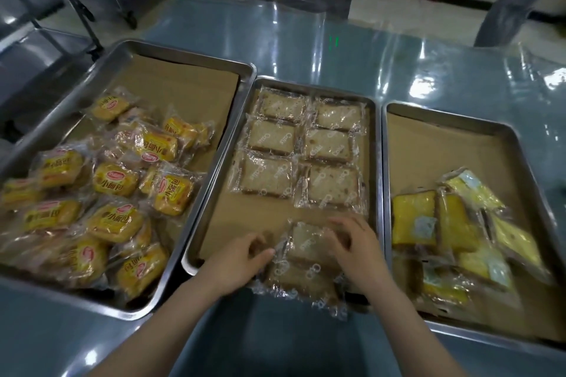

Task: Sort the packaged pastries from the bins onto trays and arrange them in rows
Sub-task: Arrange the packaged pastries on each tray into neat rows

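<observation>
Three steel trays sit side by side on the glossy bench (337, 49), each lined with brown paper (245, 223). In the middle tray (378, 162), six clear-wrapped cake slices (329, 145) lie flat in two columns of three, filling its far half. At its near end two more of the same packets overlap. The upper packet (306, 242) rests on the paper, and the lower packet (301, 283) hangs out over the near rim. The left hand (242, 257) has its fingers curled, pinching the upper packet's left edge. The right hand (358, 248) has bent fingers grasping its right side, though blur hides the exact contact. The left tray (190, 53) holds a loose heap of yellow bun packets (115, 179). The right tray (453, 118) holds yellow cake slices (413, 217) piled untidily in its near half.
</observation>
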{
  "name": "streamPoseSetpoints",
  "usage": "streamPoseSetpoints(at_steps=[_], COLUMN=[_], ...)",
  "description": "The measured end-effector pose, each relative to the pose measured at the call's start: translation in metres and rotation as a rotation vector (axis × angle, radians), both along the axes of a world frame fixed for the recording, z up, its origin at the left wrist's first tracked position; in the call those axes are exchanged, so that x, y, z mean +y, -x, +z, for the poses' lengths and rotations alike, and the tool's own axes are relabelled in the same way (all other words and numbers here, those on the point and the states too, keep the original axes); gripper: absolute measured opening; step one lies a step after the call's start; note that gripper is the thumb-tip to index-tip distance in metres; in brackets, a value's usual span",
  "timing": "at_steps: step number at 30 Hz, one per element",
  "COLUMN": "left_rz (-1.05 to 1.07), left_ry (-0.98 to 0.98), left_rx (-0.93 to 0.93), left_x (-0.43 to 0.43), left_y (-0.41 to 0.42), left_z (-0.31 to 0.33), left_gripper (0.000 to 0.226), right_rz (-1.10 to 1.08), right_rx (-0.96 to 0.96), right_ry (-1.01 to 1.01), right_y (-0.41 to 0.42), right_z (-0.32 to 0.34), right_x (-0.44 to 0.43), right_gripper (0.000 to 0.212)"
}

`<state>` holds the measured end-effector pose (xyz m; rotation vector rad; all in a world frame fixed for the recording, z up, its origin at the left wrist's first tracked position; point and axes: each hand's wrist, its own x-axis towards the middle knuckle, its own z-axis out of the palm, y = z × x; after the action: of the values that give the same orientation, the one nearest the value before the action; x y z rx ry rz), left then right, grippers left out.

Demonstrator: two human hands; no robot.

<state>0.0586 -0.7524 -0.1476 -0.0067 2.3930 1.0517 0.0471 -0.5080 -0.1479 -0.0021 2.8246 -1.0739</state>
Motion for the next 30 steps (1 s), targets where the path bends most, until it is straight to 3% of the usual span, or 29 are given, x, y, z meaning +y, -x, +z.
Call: streamPoseSetpoints(at_steps=[4,6,9,14,16,19,21,26,30], left_rz=[-0.081,-0.034,0.074,0.231,0.277,0.305,0.251,-0.194,-0.362], left_ry=[-0.035,-0.137,-0.224,-0.216,-0.140,0.014,0.131,0.501,0.543], left_rx=[-0.074,-0.094,-0.074,0.159,0.239,0.327,0.355,0.433,0.291], left_x=[0.003,0.005,0.001,-0.033,-0.043,-0.048,-0.045,-0.029,-0.029], left_y=[-0.012,-0.013,-0.013,-0.016,-0.015,-0.013,-0.018,-0.027,-0.023], left_z=[0.005,0.008,0.011,0.018,0.020,0.022,0.019,0.001,-0.009], left_gripper=[0.059,0.065,0.054,0.051,0.049,0.054,0.059,0.056,0.060], right_rz=[0.214,0.213,0.106,-0.104,-0.128,-0.079,-0.080,-0.090,-0.059], right_rx=[-0.201,-0.234,-0.158,0.047,0.118,0.058,0.039,-0.099,-0.184], right_ry=[-0.052,-0.005,0.078,0.140,0.024,-0.356,-0.445,-0.320,-0.421], right_y=[-0.036,-0.044,-0.046,-0.053,-0.053,-0.053,-0.057,-0.065,-0.062], right_z=[-0.001,-0.002,0.002,0.014,0.016,0.015,0.012,0.000,-0.007], right_x=[0.002,-0.005,-0.011,-0.012,-0.012,-0.018,-0.029,-0.054,-0.056], right_gripper=[0.067,0.074,0.057,0.028,0.033,0.044,0.048,0.052,0.055])
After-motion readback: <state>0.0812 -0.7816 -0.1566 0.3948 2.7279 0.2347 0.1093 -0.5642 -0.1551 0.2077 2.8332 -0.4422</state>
